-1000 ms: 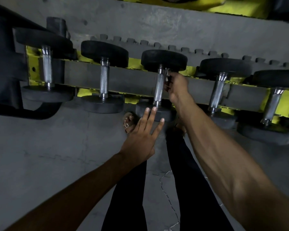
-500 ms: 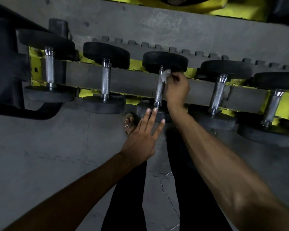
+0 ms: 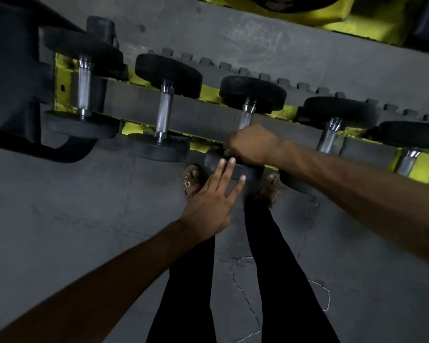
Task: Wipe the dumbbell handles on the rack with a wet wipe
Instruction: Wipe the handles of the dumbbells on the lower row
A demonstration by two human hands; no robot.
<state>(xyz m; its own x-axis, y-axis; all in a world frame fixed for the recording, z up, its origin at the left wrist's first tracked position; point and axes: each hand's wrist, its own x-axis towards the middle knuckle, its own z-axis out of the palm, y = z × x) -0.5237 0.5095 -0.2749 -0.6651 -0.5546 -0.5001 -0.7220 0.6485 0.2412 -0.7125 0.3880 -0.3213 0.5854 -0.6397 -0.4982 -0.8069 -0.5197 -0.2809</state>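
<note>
Several black dumbbells with chrome handles lie across a grey and yellow rack [image 3: 203,117]. My right hand [image 3: 252,144] is curled round the lower part of the middle dumbbell's handle [image 3: 245,117]; the wet wipe is hidden inside that hand. My left hand [image 3: 212,201] has straight, spread fingers, and their tips rest on the near black weight head [image 3: 233,167] of that same dumbbell. The handle to the left [image 3: 165,112] and the one to the right [image 3: 328,137] are untouched.
My feet in sandals [image 3: 191,180] stand on the grey floor mat right below the rack. A black frame tube [image 3: 35,147] curves at the left end. Yellow equipment [image 3: 332,18] sits at the top.
My right hand has slid down the middle handle from its top end to its lower end, and the white wipe has gone out of sight. My left hand has stayed on the weight head.
</note>
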